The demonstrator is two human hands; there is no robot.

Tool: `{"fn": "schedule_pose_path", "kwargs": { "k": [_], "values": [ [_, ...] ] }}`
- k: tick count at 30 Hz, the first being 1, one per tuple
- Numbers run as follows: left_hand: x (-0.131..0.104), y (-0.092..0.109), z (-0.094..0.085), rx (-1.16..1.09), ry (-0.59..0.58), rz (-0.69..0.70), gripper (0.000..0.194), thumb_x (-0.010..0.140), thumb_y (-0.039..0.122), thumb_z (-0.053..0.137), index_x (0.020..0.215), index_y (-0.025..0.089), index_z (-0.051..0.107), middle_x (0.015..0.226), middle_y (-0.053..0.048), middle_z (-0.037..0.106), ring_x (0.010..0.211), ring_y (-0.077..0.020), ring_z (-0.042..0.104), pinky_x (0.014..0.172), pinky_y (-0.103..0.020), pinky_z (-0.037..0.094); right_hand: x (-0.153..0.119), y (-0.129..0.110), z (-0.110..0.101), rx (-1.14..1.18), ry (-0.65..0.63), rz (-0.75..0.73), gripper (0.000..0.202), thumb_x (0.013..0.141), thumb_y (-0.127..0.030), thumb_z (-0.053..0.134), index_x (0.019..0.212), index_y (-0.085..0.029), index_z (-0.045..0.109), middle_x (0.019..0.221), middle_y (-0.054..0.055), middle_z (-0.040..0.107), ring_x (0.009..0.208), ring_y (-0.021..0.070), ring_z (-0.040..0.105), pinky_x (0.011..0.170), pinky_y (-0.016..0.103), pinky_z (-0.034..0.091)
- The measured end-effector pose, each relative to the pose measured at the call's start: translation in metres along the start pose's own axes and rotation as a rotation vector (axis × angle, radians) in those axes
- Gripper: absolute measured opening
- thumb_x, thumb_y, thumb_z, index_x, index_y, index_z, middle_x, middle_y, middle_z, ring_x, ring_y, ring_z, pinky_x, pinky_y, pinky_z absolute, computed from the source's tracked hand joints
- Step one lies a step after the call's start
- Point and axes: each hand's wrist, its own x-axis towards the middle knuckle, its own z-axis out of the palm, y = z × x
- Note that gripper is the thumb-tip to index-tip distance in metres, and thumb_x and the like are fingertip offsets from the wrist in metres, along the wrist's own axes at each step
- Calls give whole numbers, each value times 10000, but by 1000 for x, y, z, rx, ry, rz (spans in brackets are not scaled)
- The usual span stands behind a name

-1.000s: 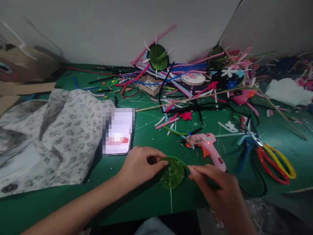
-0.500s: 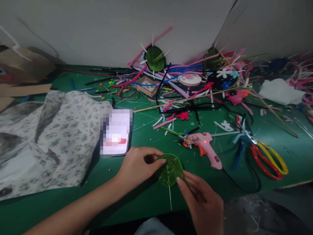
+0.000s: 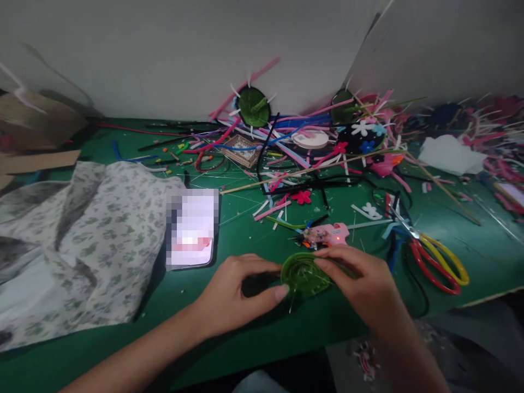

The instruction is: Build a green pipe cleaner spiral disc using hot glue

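A green coiled pipe-cleaner disc (image 3: 306,277) is held just above the green table, with fine glue-like strands across its face. My left hand (image 3: 237,286) grips its left rim between thumb and fingers. At the upper right rim, my right hand (image 3: 364,275) pinches the disc, and a green strip runs back under its fingers. Just behind lies a pink hot glue gun (image 3: 323,234) with a small red light, its handle partly hidden by my right hand.
Red-and-yellow-handled scissors (image 3: 436,262) lie to the right. A lit phone (image 3: 194,226) and a floral cloth (image 3: 110,234) are on the left. Behind are scattered pipe cleaners (image 3: 282,144), a red flower (image 3: 302,197), a long thin stick (image 3: 262,178) and white tissue (image 3: 450,154).
The disc has moved right and tilted flatter. My right hand has shifted from its lower right edge up to the upper right rim, now covering the glue gun's handle.
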Motion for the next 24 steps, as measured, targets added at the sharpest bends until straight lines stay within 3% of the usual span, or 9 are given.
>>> {"fn": "schedule_pose_path", "kwargs": {
  "k": [4, 9, 12, 15, 18, 24],
  "values": [
    [2, 0, -5, -104, 8, -115, 364, 898, 428, 509, 1041, 187, 741, 955, -61, 751, 846, -208, 664, 756, -293, 494, 24, -9, -9, -156, -383, -193, 139, 836, -147, 620, 832, -242, 722, 837, -32, 739, 804, 145, 681, 760, 256, 504],
    [7, -2, -2, 17, -44, -141, 260, 812, 333, 618, 987, 184, 741, 858, -30, 741, 729, -170, 641, 630, -235, 456, 37, -29, 11, -311, -711, -352, 220, 847, -82, 564, 900, -222, 726, 881, -7, 736, 830, 160, 661, 751, 279, 453],
    [7, -7, 0, 133, -44, -105, 157, 782, 282, 632, 829, 169, 731, 649, 16, 643, 576, -118, 528, 528, -207, 366, 39, -38, 26, -362, -729, -364, 201, 840, -77, 563, 914, -201, 703, 897, 19, 729, 850, 172, 661, 735, 274, 441],
    [7, -12, 0, 118, -40, -132, 170, 801, 287, 618, 855, 175, 734, 592, 38, 574, 528, -96, 451, 487, -197, 310, 37, -41, 32, -399, -680, -303, 236, 835, -71, 554, 1017, -197, 636, 860, 23, 714, 796, 167, 659, 662, 249, 419],
    [7, -13, -2, 102, -65, -129, 216, 825, 314, 608, 937, 195, 749, 572, 43, 565, 500, -90, 421, 463, -200, 270, 33, -40, 29, -395, -659, -258, 320, 843, -71, 529, 1132, -208, 543, 839, 12, 703, 757, 170, 658, 606, 234, 389],
    [7, -15, -2, 131, -60, -116, 175, 821, 285, 622, 877, 193, 759, 588, 32, 624, 508, -98, 472, 477, -201, 291, 28, -36, 21, -350, -740, -373, 373, 853, -27, 439, 1151, -239, 510, 923, 15, 694, 843, 178, 661, 631, 235, 395]
  ]
}}
